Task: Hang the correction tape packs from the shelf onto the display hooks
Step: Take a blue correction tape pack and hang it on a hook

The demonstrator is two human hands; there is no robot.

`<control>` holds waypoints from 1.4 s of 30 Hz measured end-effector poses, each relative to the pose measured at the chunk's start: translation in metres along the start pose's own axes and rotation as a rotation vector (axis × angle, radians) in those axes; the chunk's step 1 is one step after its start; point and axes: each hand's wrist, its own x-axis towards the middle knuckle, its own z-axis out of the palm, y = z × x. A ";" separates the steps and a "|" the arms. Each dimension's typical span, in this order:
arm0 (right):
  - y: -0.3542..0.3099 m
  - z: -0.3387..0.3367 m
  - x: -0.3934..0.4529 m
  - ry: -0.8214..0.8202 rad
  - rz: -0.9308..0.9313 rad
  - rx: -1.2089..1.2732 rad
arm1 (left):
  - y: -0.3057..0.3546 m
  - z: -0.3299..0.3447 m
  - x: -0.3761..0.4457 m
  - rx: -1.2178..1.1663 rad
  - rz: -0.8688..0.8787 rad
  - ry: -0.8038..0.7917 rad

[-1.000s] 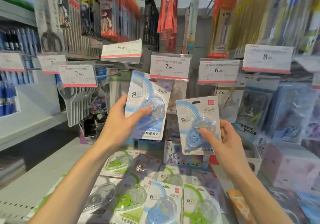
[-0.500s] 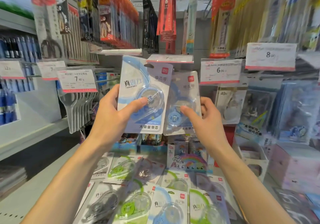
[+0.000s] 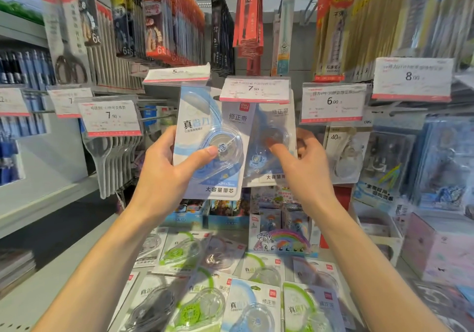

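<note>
My left hand grips a blue correction tape pack by its left edge, thumb on the clear blister. The pack's top sits just under the 5.00 price tag. My right hand pinches a second blue pack, blurred, partly behind the first one. Its top is hidden behind the 7.90 price tag at the end of a display hook; the hook itself is hidden. Several more correction tape packs, green and blue, lie flat on the shelf below my forearms.
Hooks with scissors, pens and other carded stationery hang above and on both sides. A 6.00 tag and an 8.00 tag stand to the right. Colourful toy boxes sit behind the loose packs, pink boxes at the right.
Both hands rose towards the hooks. My right hand carried its pack up and left until it tucked behind the left pack. The 7.90 tag flipped up, then hangs down again.
</note>
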 end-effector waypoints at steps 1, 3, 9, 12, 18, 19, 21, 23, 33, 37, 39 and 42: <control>0.001 0.001 0.002 -0.005 0.000 -0.010 | 0.000 0.000 0.001 0.000 0.000 -0.003; 0.004 0.001 0.005 -0.018 0.003 -0.023 | 0.001 0.000 0.002 -0.005 0.003 -0.010; 0.015 0.005 0.016 -0.011 0.094 0.046 | -0.002 -0.001 0.003 -0.009 0.008 -0.013; 0.023 0.012 0.021 -0.030 0.158 0.020 | -0.006 -0.002 0.003 -0.007 -0.003 -0.027; 0.031 0.004 0.012 -0.104 0.207 -0.041 | -0.017 -0.003 -0.001 0.018 -0.035 -0.053; 0.031 -0.001 0.008 -0.093 0.208 -0.048 | -0.020 -0.002 -0.002 0.013 -0.045 -0.061; 0.032 -0.012 -0.001 -0.047 0.165 -0.102 | -0.026 0.003 -0.004 0.001 -0.060 -0.081; 0.030 -0.020 -0.011 0.013 0.094 -0.137 | -0.031 0.010 -0.005 -0.001 -0.070 -0.105; 0.012 -0.015 -0.038 -0.180 0.127 -0.020 | -0.048 0.061 -0.004 -0.098 -0.191 -0.146; 0.016 -0.020 -0.037 -0.114 0.181 0.109 | -0.049 0.063 0.001 -0.027 -0.169 -0.148; 0.018 -0.029 -0.034 -0.070 0.177 0.114 | -0.045 0.057 0.010 -0.018 -0.150 -0.072; 0.021 -0.040 -0.031 -0.021 0.162 0.116 | -0.029 0.052 0.021 -0.056 -0.094 -0.007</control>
